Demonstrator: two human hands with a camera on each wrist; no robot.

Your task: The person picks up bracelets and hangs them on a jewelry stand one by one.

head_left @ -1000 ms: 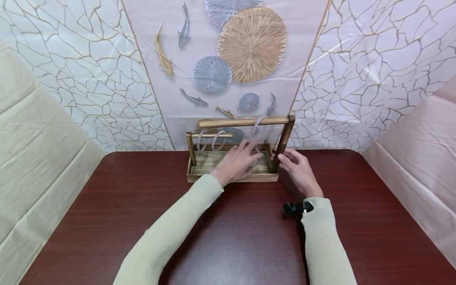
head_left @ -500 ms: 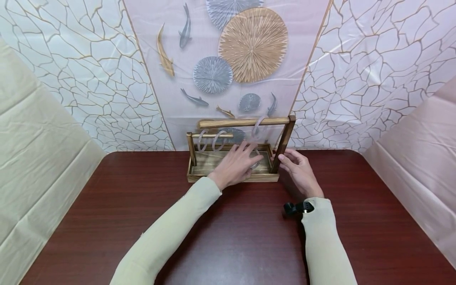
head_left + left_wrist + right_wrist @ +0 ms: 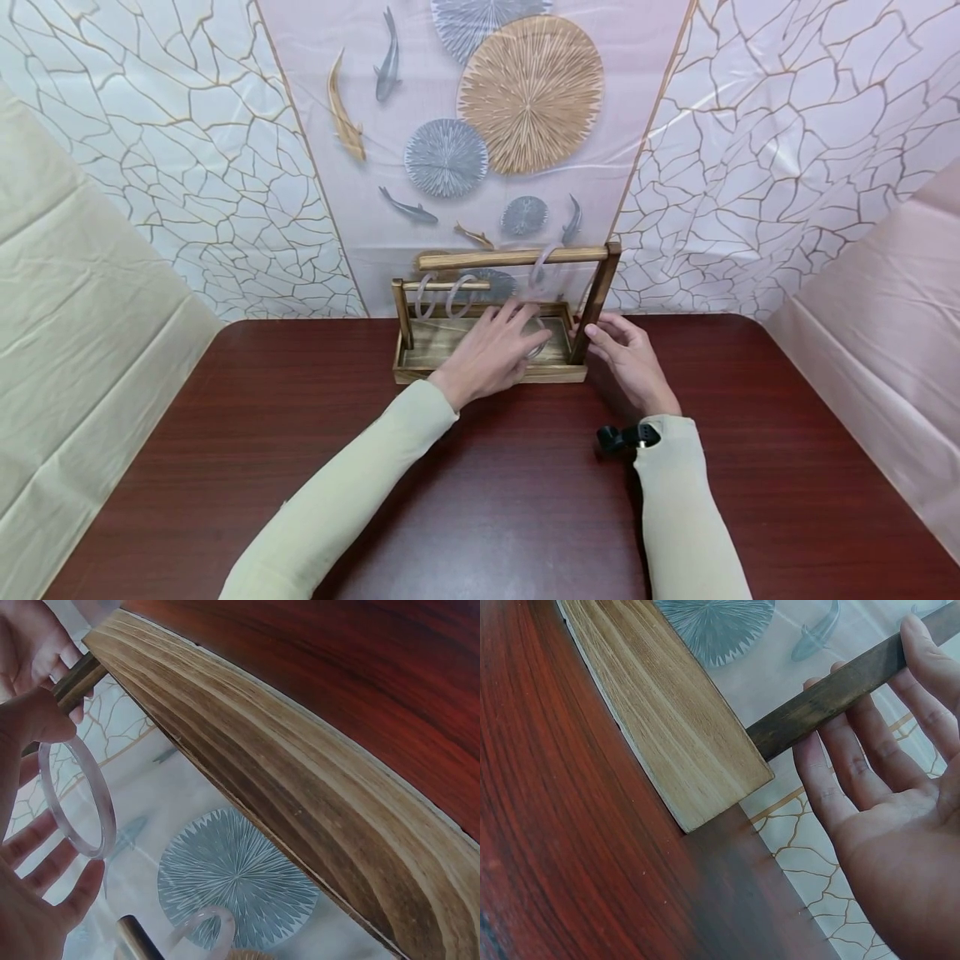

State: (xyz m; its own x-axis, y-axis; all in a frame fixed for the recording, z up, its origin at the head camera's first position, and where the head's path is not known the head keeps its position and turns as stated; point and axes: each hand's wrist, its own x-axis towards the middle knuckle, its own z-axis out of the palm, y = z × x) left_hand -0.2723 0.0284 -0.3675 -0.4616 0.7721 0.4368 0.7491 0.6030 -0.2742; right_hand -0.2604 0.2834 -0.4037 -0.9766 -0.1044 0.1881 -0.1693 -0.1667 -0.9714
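A wooden bangle stand [image 3: 427,342], a shallow tray with two posts and crossbars, stands at the table's far side. My left hand [image 3: 487,348] is over the tray and holds a pale translucent bangle [image 3: 106,814] between thumb and fingers, partly hidden by the hand in the head view. At the stand's right end my right hand [image 3: 628,358] grips the tall dark post [image 3: 840,697], thumb on one side and fingers on the other. One bangle [image 3: 538,271] hangs on the upper bar [image 3: 495,259]. Two more bangles [image 3: 459,297] hang on the lower bar [image 3: 480,285].
The dark red table [image 3: 480,500] runs from the stand toward me. Right behind the stand rises a patterned backdrop [image 3: 300,208], with pale cloth [image 3: 90,333] along both sides. A black strap device [image 3: 626,437] sits on my right wrist.
My left hand has shifted slightly left and toward me with the bangle, its forearm swinging left. The right hand and the stand have stayed put.
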